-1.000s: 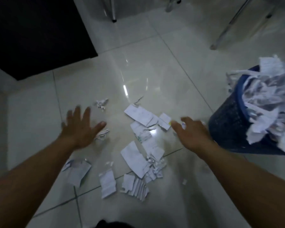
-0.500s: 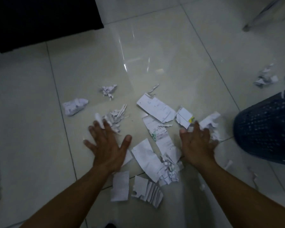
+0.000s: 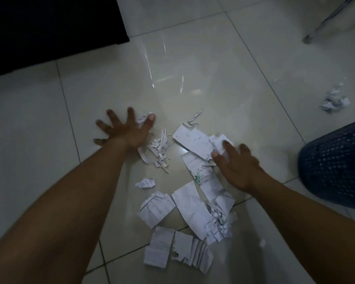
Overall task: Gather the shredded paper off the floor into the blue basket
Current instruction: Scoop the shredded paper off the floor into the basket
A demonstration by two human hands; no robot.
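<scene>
On the floor (image 3: 203, 64), left hand (image 3: 127, 132) splays flat; right hand (image 3: 237, 162) presses straight fingers (image 3: 228, 145) onto shredded paper (image 3: 195, 203).

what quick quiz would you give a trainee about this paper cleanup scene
1. True or false: the left hand lies with fingers spread wide on the floor.
2. At which edge of the view does the blue basket sit? A left, B right, C top.
3. Which hand reaches over the shredded paper nearer the basket?

Key: 1 true; 2 B; 3 the right hand.
</scene>
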